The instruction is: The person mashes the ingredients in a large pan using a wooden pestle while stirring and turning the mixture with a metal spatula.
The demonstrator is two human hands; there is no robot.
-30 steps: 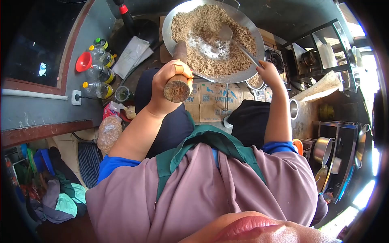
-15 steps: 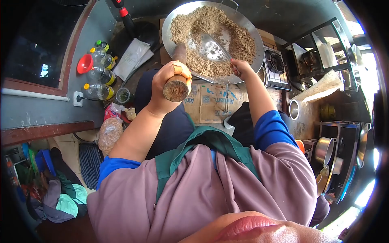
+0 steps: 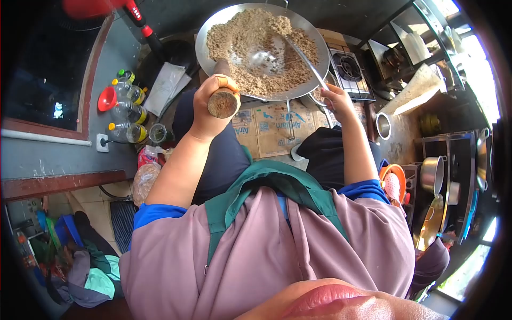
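A wide metal wok (image 3: 202, 44) holds a brown, crumbly mixture (image 3: 234, 38) spread in a ring around a patch of bare metal. My left hand (image 3: 207, 118) is wrapped round a thick wooden pole (image 3: 222, 103). The pole's cut end faces me, and its far part reaches over the wok's near left side; its tip is hidden. My right hand (image 3: 338, 102), closed, grips the end of a long metal spatula (image 3: 305, 60) at the wok's right rim. A clump of mixture covers the spatula's far end, near the back of the wok.
A gas stove (image 3: 349, 66) stands right of the wok. Several bottles (image 3: 128, 113) and a red funnel (image 3: 107, 99) line the left wall. Flattened cardboard (image 3: 269, 130) lies before the wok. A metal pot (image 3: 431, 173) sits on the right rack. Something red and blurred hangs upper left.
My right hand has drawn back toward the right with the spatula. The spatula's far end has gone from the bare middle to the back, under a clump. The whole view has shifted slightly.
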